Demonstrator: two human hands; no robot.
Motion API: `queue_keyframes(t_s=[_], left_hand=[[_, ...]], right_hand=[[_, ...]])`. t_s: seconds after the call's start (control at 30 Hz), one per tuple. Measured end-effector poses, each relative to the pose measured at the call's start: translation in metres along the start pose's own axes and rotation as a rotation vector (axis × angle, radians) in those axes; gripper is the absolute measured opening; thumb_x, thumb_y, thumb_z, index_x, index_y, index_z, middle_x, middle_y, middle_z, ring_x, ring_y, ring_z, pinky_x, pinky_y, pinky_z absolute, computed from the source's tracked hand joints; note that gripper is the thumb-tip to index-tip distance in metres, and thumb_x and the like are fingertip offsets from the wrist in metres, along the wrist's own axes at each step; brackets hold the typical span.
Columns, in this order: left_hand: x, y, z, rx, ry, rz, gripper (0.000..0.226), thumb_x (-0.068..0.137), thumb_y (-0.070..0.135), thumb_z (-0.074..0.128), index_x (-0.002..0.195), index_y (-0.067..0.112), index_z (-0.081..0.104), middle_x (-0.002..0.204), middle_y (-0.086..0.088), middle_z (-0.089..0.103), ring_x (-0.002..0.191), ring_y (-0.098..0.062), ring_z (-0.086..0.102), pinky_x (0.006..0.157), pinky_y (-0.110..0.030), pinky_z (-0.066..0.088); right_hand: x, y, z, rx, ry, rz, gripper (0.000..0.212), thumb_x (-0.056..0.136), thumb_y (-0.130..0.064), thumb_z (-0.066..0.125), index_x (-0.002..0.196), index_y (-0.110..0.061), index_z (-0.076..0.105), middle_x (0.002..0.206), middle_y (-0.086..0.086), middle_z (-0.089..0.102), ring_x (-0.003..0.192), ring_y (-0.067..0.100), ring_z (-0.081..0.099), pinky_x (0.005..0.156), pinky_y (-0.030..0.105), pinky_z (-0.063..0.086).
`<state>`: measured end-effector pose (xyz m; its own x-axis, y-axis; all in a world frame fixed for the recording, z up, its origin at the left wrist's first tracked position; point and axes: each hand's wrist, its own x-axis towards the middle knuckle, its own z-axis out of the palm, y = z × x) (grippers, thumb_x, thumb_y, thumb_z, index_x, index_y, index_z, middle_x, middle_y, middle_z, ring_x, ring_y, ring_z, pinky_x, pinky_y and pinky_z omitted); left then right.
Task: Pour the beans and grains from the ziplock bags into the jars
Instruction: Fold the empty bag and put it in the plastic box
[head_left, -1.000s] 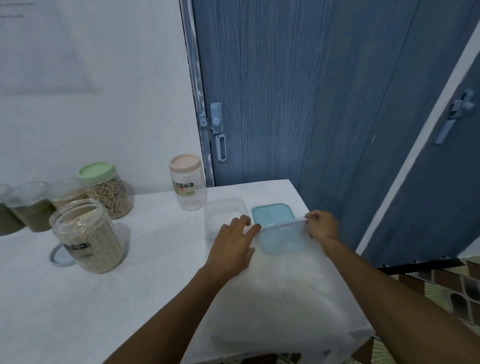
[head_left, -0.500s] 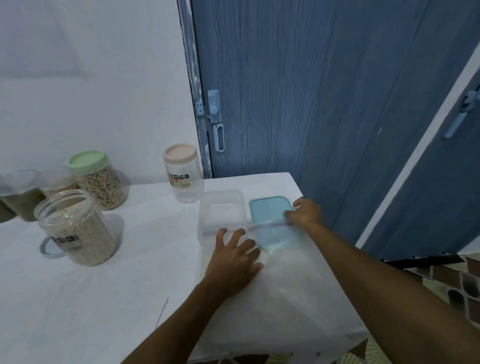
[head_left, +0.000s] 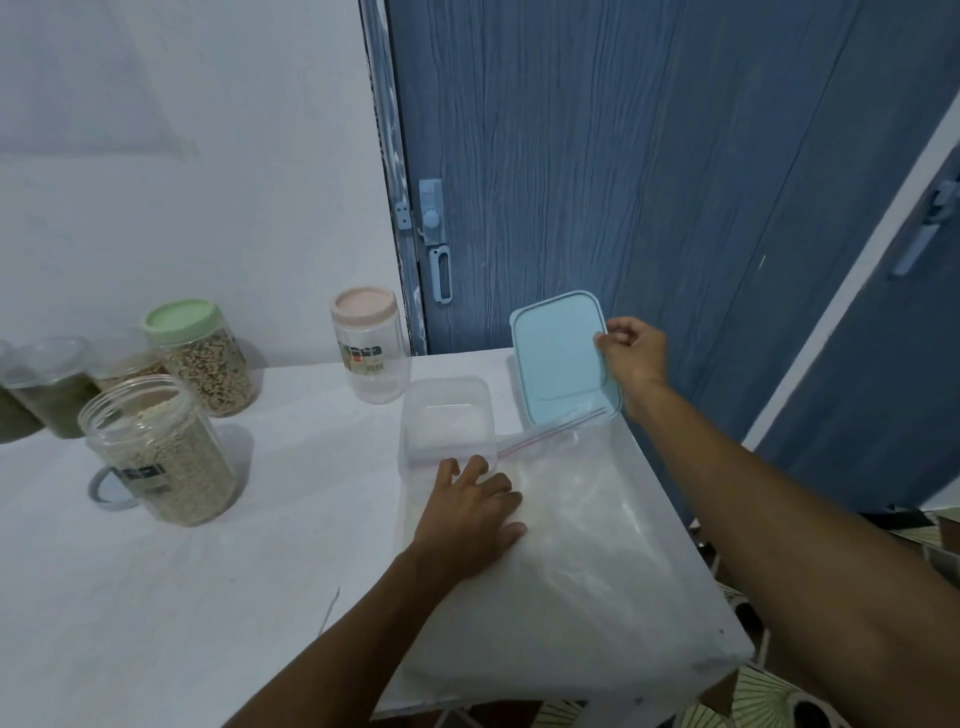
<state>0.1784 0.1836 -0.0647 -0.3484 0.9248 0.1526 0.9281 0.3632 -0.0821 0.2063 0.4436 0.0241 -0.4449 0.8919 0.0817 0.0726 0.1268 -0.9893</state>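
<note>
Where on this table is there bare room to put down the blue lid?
Widest bare patch: the near-left table, between the open grain jar and the left forearm. A narrower strip runs between that jar and the clear container. Crowded: the jar cluster far left; the ziplock bag under the left hand covers the right side.
</note>
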Motion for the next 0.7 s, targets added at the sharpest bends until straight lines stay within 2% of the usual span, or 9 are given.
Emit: queue_keyframes(t_s=[0.1, 0.2, 0.3, 0.43, 0.53, 0.63, 0.7], left_hand=[[0.001, 0.001, 0.000, 0.045, -0.017, -0.001, 0.054, 0.092, 0.057, 0.030, 0.117, 0.025, 0.066, 0.126, 0.006, 0.062, 0.121, -0.026, 0.043, 0.095, -0.045, 0.020], [0.000, 0.002, 0.001, 0.057, -0.019, 0.003, 0.060, 0.090, 0.058, 0.024, 0.116, 0.024, 0.066, 0.125, 0.005, 0.062, 0.120, -0.027, 0.044, 0.096, -0.047, 0.026], [-0.001, 0.004, -0.004, 0.051, -0.044, -0.004, 0.049, 0.097, 0.054, 0.035, 0.124, 0.023, 0.062, 0.133, 0.003, 0.058, 0.127, -0.027, 0.040, 0.102, -0.049, 0.025], [-0.002, 0.006, -0.009, 0.076, -0.073, -0.005, 0.048, 0.099, 0.054, 0.036, 0.128, 0.022, 0.058, 0.137, 0.003, 0.055, 0.130, -0.027, 0.036, 0.102, -0.048, 0.023], [-0.004, 0.006, -0.010, 0.085, -0.088, -0.002, 0.050, 0.099, 0.054, 0.034, 0.132, 0.022, 0.055, 0.141, 0.002, 0.052, 0.132, -0.028, 0.034, 0.103, -0.049, 0.023], [-0.005, 0.006, -0.012, 0.100, -0.097, -0.003, 0.051, 0.099, 0.054, 0.034, 0.133, 0.021, 0.054, 0.141, 0.002, 0.052, 0.132, -0.029, 0.033, 0.103, -0.049, 0.023], [-0.005, 0.008, -0.012, 0.097, -0.091, -0.012, 0.051, 0.099, 0.053, 0.034, 0.131, 0.021, 0.056, 0.140, 0.002, 0.053, 0.132, -0.028, 0.034, 0.103, -0.049, 0.023]], right_hand=[[-0.010, 0.003, -0.004, 0.027, 0.054, -0.019, 0.014, 0.089, -0.002, 0.067, 0.098, -0.012, 0.066, 0.069, -0.006, 0.060, 0.063, 0.007, 0.056, 0.067, 0.021, 0.051], [-0.019, -0.004, -0.010, 0.121, 0.223, -0.062, 0.015, 0.090, -0.001, 0.064, 0.100, -0.012, 0.064, 0.068, -0.008, 0.055, 0.060, 0.001, 0.051, 0.058, 0.009, 0.045], [-0.022, -0.021, -0.022, 0.232, 0.326, -0.113, 0.014, 0.090, -0.003, 0.064, 0.099, -0.014, 0.062, 0.070, -0.008, 0.057, 0.060, -0.001, 0.053, 0.061, 0.012, 0.046], [-0.031, -0.022, -0.021, 0.206, 0.238, -0.089, 0.014, 0.090, -0.004, 0.065, 0.095, -0.016, 0.062, 0.069, -0.007, 0.057, 0.064, 0.006, 0.056, 0.067, 0.022, 0.052], [-0.044, -0.016, -0.019, 0.281, 0.269, -0.088, 0.015, 0.090, -0.002, 0.064, 0.097, -0.015, 0.060, 0.070, -0.005, 0.057, 0.060, 0.001, 0.055, 0.066, 0.020, 0.051], [-0.047, -0.032, -0.024, 0.416, 0.342, -0.103, 0.015, 0.091, -0.004, 0.065, 0.097, -0.016, 0.059, 0.075, -0.003, 0.062, 0.064, 0.003, 0.060, 0.065, 0.019, 0.054], [-0.048, -0.044, -0.029, 0.397, 0.294, -0.119, 0.015, 0.090, -0.004, 0.065, 0.099, -0.015, 0.060, 0.072, -0.005, 0.060, 0.060, 0.000, 0.058, 0.060, 0.015, 0.051]])
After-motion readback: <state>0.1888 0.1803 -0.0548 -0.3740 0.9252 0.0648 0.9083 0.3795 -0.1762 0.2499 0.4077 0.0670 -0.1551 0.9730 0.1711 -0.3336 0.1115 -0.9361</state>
